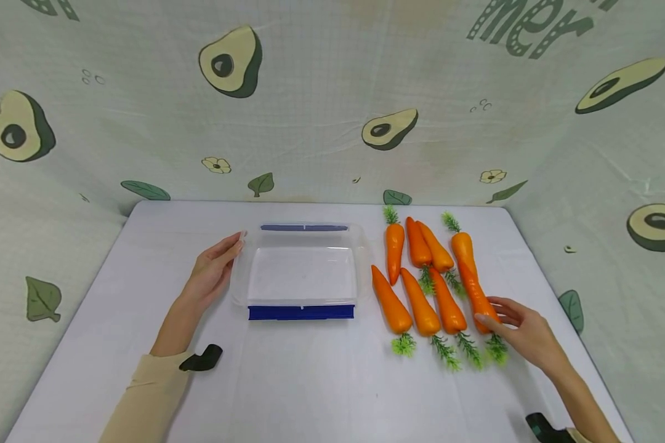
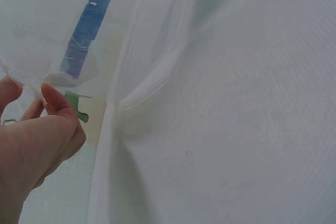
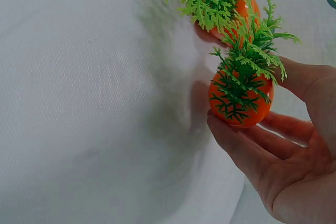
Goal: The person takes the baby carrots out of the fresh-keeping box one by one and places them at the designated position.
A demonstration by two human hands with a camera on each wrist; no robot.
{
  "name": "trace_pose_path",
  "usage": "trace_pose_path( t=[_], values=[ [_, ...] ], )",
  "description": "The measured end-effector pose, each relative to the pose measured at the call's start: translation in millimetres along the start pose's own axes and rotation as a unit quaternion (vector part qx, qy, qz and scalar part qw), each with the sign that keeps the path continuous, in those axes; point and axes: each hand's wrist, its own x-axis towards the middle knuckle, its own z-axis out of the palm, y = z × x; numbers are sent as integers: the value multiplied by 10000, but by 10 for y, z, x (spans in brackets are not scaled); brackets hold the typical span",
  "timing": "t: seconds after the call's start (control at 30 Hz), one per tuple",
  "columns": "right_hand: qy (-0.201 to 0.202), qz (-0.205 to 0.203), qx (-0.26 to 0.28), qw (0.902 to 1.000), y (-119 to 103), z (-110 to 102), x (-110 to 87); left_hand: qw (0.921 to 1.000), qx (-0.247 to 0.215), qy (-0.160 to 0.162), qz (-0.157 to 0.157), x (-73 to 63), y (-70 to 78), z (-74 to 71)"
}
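Observation:
A clear plastic container (image 1: 303,277) with blue clips stands on the white table, left of several orange toy carrots (image 1: 419,306) with green tops. At its left rim, my left hand (image 1: 213,274) pinches the see-through edge between thumb and fingers; the left wrist view also has this hand (image 2: 44,132) at the plastic corner by a blue clip (image 2: 89,24). My right hand (image 1: 523,335) holds the lower right carrot (image 1: 475,295) near its leafy end, thumb on one side and fingers on the other. In the right wrist view, leaves (image 3: 244,72) cover part of that carrot's round end.
Another carrot (image 1: 462,246) lies just behind the held one, partly overlapped by its tip. The white table (image 1: 310,381) ends at a back edge against a hanging cloth (image 1: 321,86) printed with avocados. Cloth also hangs at both sides.

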Motion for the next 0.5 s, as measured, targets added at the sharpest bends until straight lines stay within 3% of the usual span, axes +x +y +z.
trace_pose_path(
  t=[0.5],
  values=[
    [114,-219,-400,9989,-28,48,69,9998,-183,-17,73,-14,-13,-10]
  ],
)
